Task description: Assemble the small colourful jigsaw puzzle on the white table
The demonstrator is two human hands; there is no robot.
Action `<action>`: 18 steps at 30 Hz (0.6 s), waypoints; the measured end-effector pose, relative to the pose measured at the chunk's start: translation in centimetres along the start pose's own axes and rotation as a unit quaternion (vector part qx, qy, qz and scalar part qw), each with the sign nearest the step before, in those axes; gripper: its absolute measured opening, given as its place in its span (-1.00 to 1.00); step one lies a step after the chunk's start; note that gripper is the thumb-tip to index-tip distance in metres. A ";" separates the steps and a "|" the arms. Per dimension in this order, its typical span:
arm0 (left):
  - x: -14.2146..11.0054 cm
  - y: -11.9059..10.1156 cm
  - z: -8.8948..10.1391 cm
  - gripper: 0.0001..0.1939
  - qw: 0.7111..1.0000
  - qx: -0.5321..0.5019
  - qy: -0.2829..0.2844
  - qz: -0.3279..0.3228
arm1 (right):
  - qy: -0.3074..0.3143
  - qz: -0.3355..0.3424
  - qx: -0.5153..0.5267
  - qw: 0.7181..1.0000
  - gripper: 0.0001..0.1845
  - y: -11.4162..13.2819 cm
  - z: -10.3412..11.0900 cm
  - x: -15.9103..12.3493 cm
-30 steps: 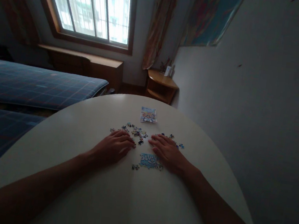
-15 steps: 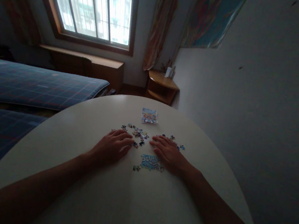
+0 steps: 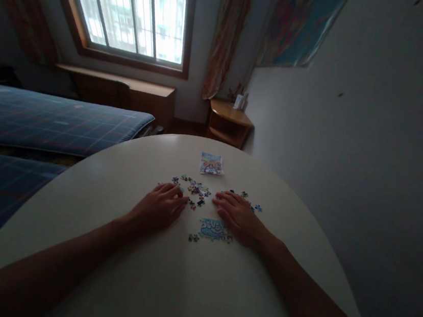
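Far left of the frame was a plaid bed [image 3: 61,124], with the white tabletop [image 3: 145,284] filling the lower middle. The left hand [image 3: 162,206] was down just left of center, fingers loosely curled and thumb near the index tip. A pale bit showed around those fingertips, but honestly I couldn't tell if that grip was pinching a piece or just had one underneath.

The pile [image 3: 196,189] of loose jigsaw pieces sat right off the left fingertips, to the right and a bit up the frame. It was scattered between the two hands, closer to the left one, no real long axis to speak of. Below it, near the center, was a little clump [image 3: 193,238], and up top lay a picture sheet [image 3: 211,163], well apart from both hands.

Next over came the assembled section [image 3: 211,229], long side running left to right, its right end next to the right hand [image 3: 238,218], so that hand was clearly nearer. The right grip was relaxed and flat, fingers stretched out leftward, nothing visibly pinched. A few stray pieces [image 3: 258,208] poked out past its right side.
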State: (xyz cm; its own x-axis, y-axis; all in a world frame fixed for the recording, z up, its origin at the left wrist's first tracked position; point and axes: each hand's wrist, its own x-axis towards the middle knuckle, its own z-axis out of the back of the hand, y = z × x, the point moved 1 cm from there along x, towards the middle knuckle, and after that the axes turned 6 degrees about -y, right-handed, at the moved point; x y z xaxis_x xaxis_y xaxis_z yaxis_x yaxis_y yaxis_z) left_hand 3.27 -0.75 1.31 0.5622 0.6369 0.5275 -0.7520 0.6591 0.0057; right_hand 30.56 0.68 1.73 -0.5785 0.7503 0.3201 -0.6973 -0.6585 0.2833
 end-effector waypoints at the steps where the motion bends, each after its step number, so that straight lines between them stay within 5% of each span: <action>1: 0.0 0.0 0.0 -0.78 1.000 -0.001 0.002 -0.004 | -0.012 0.002 0.004 1.000 -0.55 0.0 0.0 0.2; 7: 0.1 -0.1 0.5 -0.81 1.000 -0.008 0.004 -0.018 | -0.041 -0.048 0.000 0.998 -0.75 -0.1 0.6 3.2; 18: -0.1 -0.1 0.7 -0.82 0.999 0.011 0.006 -0.047 | 0.097 -0.156 -0.008 0.983 -0.71 0.2 -0.6 11.9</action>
State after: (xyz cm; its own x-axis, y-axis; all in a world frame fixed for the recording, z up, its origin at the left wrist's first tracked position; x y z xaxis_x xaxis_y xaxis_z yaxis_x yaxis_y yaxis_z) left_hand 3.04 -1.14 1.84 0.6342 0.5775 0.5141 -0.7033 0.7071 0.0732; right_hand 23.28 9.55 5.01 -0.4047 0.9135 0.0420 -0.8586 -0.3954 0.3263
